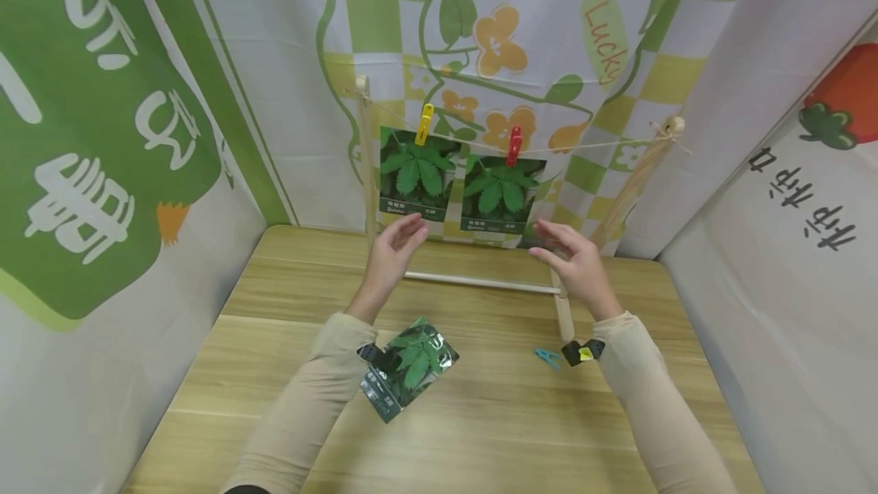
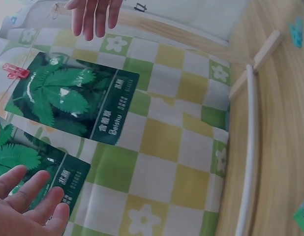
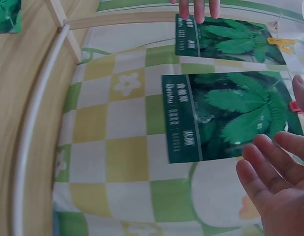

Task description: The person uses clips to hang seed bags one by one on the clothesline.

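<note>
Two packets up, one down. The left packet (image 1: 414,178) hangs from the string (image 1: 604,145) by a yellow clip (image 1: 424,125); the right packet (image 1: 504,197) hangs beside it by a red clip (image 1: 514,146), a little lower where the string sags. Both face me, leaf picture up, lettering at the bottom.

My left hand (image 1: 391,254) is at the lower edge of the left packet, fingers loosely bent, nothing in them. My right hand (image 1: 578,261) is by the lower right corner of the right packet, thumb and fingers spread wide, also holding nothing. Whether either hand touches its packet I cannot tell.

Third packet (image 1: 417,360) lies askew on the table (image 1: 494,433), partly covered by my left wrist gear. Blue clip (image 1: 547,358) lies near the foot of the right post (image 1: 634,185), just beside my right wrist gear.

Step in hand, as I judge it: hanging packets, the second one clipped, the third not yet begun. Next move calls for the left hand to lift the loose packet by its edge and the right to pinch the blue clip. Likeliest spot: bare string right of red. Risk: a tug swings the hung pair.
</note>
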A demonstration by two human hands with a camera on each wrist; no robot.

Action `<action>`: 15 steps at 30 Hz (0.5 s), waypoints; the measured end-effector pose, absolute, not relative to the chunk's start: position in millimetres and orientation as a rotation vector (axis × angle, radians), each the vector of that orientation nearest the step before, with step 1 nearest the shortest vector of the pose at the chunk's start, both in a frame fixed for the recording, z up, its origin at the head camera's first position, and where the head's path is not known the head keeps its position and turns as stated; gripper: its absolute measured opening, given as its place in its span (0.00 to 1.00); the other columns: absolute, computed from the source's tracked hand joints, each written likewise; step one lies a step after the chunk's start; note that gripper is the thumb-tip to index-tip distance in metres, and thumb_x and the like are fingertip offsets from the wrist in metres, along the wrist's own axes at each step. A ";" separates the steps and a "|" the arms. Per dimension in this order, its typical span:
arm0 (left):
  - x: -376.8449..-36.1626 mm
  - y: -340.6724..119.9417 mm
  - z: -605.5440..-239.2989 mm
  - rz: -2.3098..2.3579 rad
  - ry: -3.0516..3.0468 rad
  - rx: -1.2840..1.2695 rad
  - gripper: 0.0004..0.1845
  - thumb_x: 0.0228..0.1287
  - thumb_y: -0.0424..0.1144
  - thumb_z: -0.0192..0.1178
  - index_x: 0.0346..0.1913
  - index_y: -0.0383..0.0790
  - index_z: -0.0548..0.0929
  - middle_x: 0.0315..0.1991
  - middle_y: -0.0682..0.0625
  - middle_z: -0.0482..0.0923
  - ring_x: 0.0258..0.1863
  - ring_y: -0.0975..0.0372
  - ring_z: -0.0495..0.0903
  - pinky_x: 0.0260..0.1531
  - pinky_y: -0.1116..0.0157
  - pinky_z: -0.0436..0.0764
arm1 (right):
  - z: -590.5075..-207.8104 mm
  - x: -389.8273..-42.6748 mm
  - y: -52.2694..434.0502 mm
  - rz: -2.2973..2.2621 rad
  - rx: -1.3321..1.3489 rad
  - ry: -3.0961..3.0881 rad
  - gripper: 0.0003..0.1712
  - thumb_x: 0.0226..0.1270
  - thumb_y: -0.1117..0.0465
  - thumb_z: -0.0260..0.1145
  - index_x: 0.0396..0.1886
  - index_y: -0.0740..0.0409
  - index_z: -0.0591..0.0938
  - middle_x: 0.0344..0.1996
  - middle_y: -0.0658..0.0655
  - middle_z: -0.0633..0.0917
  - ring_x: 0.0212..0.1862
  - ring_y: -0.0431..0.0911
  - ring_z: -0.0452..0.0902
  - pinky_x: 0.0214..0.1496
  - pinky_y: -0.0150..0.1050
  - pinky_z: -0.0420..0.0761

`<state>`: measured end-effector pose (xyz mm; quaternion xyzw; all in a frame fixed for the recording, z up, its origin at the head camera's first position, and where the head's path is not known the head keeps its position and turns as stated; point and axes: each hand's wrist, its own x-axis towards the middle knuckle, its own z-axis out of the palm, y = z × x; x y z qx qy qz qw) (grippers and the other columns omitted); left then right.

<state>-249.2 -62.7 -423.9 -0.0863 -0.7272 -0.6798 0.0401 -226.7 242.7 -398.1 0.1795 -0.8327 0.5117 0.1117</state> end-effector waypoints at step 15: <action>-241.4 -65.3 -462.4 -2.135 -2.294 -0.158 0.27 0.69 0.41 0.60 0.67 0.36 0.70 0.66 0.38 0.72 0.67 0.49 0.71 0.68 0.56 0.70 | -444.2 -215.0 251.7 1.515 0.383 -2.530 0.28 0.64 0.66 0.68 0.63 0.69 0.74 0.59 0.69 0.78 0.59 0.60 0.76 0.63 0.51 0.75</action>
